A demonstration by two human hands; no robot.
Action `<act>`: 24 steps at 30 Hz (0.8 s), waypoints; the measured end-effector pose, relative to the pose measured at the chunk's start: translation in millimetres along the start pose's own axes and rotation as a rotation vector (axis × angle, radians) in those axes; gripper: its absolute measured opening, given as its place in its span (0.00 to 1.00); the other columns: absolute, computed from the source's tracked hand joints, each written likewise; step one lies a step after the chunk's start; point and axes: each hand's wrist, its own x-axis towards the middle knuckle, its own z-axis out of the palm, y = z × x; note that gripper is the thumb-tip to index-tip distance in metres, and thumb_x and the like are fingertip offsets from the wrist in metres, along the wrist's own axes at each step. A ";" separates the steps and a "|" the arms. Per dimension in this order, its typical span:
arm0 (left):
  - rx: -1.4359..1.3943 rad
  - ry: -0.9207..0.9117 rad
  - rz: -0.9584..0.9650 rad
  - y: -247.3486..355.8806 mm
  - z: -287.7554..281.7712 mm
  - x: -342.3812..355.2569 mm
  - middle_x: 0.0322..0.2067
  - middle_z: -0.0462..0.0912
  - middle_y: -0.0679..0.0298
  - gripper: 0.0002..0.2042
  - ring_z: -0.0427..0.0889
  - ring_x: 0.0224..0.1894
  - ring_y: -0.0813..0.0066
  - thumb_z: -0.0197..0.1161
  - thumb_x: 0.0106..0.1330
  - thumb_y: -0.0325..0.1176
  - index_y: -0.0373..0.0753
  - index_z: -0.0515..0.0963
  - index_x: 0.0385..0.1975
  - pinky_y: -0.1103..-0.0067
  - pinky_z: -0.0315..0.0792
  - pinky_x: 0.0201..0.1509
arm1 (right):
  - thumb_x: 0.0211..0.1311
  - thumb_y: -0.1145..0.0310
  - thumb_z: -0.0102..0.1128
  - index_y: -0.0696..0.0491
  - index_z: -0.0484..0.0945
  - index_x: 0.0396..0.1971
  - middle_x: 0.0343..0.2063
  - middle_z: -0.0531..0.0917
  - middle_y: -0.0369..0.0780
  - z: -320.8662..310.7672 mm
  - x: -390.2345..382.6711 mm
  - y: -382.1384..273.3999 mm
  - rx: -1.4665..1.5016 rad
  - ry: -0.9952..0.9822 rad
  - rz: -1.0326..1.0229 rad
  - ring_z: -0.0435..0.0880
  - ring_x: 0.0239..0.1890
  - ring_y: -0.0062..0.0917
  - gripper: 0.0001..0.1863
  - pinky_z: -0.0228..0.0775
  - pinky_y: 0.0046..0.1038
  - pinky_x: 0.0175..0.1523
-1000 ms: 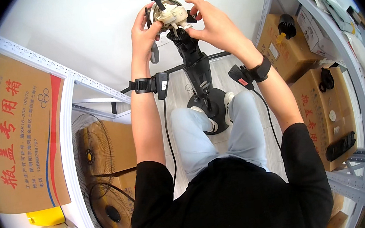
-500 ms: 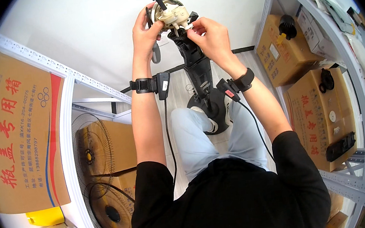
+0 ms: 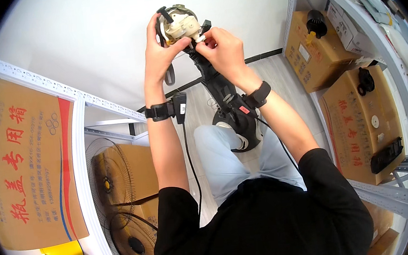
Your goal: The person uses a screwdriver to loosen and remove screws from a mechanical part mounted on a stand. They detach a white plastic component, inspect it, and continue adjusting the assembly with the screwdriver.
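Pinching a small white piece, the thumb and forefinger of the right hand are nearly together at the lower right of a fan motor, though the fingertips partly hide the piece. The left hand is clamped on the motor's left side, thumb along the lower front and the other fingers partly out of sight. A black knob sticks up from the motor's cream casing, and the motor sits atop a black stand, near a white wall. A black strap circles each wrist, each with a small box and a cable; the right one overlaps the stand and blocks part of it. Lower down, the round base rests on the floor, partly covered by the person's legs and shoes. To the left, wire fan guards lean before cardboard boxes, next to a shelf with a large printed box; yellow and pink items lie below. To the right, shelved boxes carry a black cup-shaped part, a black ring, a white disc and a long black cover.
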 end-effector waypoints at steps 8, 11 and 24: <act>0.108 0.130 -0.038 -1.0 14.1 9.1 0.52 0.79 0.55 0.46 0.81 0.52 0.71 0.84 0.46 0.38 0.30 0.64 0.63 0.77 0.77 0.55 | 0.50 0.70 0.70 0.56 0.79 0.27 0.21 0.82 0.39 6.2 -2.1 8.5 0.030 0.045 0.005 0.83 0.21 0.29 0.09 0.77 0.30 0.29; 0.092 0.098 -0.058 -0.1 13.0 13.0 0.52 0.78 0.56 0.45 0.81 0.51 0.71 0.84 0.45 0.37 0.30 0.65 0.62 0.77 0.77 0.55 | 0.51 0.70 0.70 0.56 0.79 0.28 0.22 0.83 0.39 2.2 0.5 9.9 0.046 0.011 0.017 0.83 0.22 0.27 0.09 0.77 0.28 0.29; -0.206 -0.065 -0.041 -22.3 -16.9 18.3 0.49 0.77 0.61 0.40 0.79 0.48 0.74 0.79 0.48 0.32 0.37 0.64 0.63 0.81 0.76 0.45 | 0.50 0.67 0.74 0.52 0.83 0.28 0.23 0.79 0.36 6.4 -4.3 8.5 -0.045 0.012 -0.177 0.82 0.28 0.32 0.09 0.76 0.32 0.32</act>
